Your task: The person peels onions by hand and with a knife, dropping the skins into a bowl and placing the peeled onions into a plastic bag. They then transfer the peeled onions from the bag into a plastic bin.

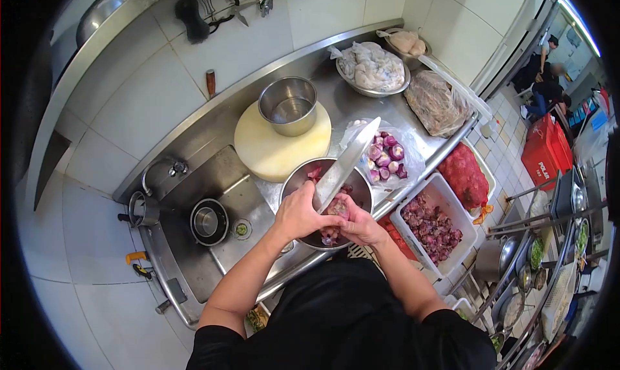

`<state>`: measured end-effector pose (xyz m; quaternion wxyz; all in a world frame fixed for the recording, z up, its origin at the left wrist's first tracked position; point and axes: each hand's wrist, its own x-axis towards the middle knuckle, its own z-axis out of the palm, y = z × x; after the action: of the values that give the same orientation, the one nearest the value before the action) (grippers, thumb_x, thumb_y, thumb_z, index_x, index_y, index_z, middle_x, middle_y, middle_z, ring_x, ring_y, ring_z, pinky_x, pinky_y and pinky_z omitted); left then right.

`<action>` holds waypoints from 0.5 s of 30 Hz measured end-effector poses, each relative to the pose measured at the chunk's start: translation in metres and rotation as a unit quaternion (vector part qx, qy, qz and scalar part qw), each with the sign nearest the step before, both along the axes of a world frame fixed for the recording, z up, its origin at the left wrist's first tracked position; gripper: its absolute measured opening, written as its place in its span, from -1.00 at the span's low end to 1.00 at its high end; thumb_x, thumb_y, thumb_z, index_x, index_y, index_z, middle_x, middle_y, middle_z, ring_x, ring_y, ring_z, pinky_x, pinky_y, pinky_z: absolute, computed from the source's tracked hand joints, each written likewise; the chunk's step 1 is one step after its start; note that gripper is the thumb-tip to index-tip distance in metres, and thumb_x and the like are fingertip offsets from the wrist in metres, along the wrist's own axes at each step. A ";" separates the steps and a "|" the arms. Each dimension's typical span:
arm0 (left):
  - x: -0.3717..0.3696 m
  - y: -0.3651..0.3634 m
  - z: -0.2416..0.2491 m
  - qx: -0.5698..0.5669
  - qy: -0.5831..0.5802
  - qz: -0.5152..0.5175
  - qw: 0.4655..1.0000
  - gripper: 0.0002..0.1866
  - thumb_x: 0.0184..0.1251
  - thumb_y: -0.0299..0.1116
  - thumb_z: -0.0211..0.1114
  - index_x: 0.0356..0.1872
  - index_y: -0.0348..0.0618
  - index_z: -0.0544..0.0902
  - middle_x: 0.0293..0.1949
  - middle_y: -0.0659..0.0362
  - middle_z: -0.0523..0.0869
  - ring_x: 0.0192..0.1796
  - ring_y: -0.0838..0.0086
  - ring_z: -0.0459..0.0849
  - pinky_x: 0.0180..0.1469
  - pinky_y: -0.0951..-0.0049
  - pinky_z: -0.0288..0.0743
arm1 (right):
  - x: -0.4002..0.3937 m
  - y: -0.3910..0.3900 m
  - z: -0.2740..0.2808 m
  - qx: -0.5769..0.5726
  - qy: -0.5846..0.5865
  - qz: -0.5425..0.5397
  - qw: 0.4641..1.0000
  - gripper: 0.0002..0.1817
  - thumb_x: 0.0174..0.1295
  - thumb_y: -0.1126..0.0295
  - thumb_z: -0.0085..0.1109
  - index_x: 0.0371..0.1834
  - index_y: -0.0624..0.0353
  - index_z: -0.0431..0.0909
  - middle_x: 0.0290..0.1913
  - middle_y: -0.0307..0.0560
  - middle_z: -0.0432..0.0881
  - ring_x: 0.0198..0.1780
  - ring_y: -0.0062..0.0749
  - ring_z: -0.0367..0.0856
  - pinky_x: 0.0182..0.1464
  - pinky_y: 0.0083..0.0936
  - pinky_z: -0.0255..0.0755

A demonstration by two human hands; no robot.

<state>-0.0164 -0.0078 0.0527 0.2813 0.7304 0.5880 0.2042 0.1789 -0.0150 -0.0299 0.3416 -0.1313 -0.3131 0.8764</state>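
My left hand (300, 211) is closed round a large knife (349, 160), whose broad blade points up and away over a steel bowl (289, 182). Its handle is hidden in my grip. My right hand (361, 222) is closed on a pale pinkish onion (337, 208), partly covered by my fingers, close against the base of the blade. Reddish-purple onion peels lie in the bowl beneath both hands. Just beyond, to the right, a clear plastic bag (413, 153) lies spread with several peeled purple onions (385, 155) on it.
A steel pot (287, 105) stands on a round cutting board (248, 144) beside the sink (184, 253). At right are a white bin (403, 224) of onion skins and a red mesh sack (463, 176). Bagged food (371, 66) fills a bowl behind. Other people (547, 85) are far right.
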 end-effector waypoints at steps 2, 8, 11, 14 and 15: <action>0.004 0.001 -0.002 0.012 0.044 0.019 0.999 -0.02 -0.24 0.43 0.43 -0.11 -0.39 0.45 -0.24 -0.23 0.65 -0.15 -0.08 0.68 -0.09 0.08 0.53 | 0.000 0.005 -0.004 0.054 -0.006 -0.004 0.998 -0.16 0.20 0.37 0.35 0.42 0.07 -0.04 0.08 -0.07 0.49 0.05 -0.25 0.57 0.11 -0.36 0.43; 0.020 0.004 -0.004 0.017 0.058 0.099 0.993 -0.11 -0.12 0.46 0.33 -0.29 -0.35 0.42 -0.33 -0.26 0.63 -0.25 -0.12 0.67 -0.21 0.03 0.53 | -0.003 0.022 0.016 0.172 -0.088 -0.082 0.978 -0.21 0.14 0.63 0.15 0.40 0.12 -0.06 0.15 -0.10 0.37 0.18 -0.44 0.37 0.31 -0.45 0.22; 0.029 0.002 -0.020 0.052 0.015 0.132 0.990 -0.17 -0.02 0.44 0.28 -0.37 -0.33 0.39 -0.45 -0.21 0.58 -0.34 -0.12 0.63 -0.29 0.04 0.47 | -0.005 0.026 0.021 0.232 -0.155 -0.155 0.948 -0.22 0.07 0.65 0.11 0.38 0.16 -0.04 0.07 -0.10 0.37 0.16 -0.39 0.37 0.28 -0.43 0.24; 0.034 0.005 -0.024 0.086 -0.002 0.137 0.987 -0.21 0.07 0.42 0.23 -0.42 -0.31 0.38 -0.56 -0.16 0.53 -0.42 -0.11 0.58 -0.36 0.06 0.41 | -0.002 0.028 0.013 0.295 -0.201 -0.198 0.913 -0.23 0.07 0.65 0.11 0.36 0.19 -0.03 0.08 -0.08 0.37 0.16 -0.37 0.37 0.28 -0.43 0.24; 0.035 0.006 -0.022 0.097 0.011 0.128 0.987 -0.23 0.09 0.40 0.23 -0.42 -0.31 0.38 -0.57 -0.14 0.52 -0.43 -0.11 0.57 -0.37 0.07 0.41 | 0.003 0.030 0.018 0.290 -0.205 -0.172 0.919 -0.23 0.09 0.67 0.10 0.38 0.22 -0.03 0.08 -0.09 0.36 0.16 -0.38 0.36 0.29 -0.42 0.23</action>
<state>0.0184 -0.0020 0.0306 0.1744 0.6750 0.6573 0.2863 0.1816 0.0149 -0.0116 0.4386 -0.2554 -0.5896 0.6284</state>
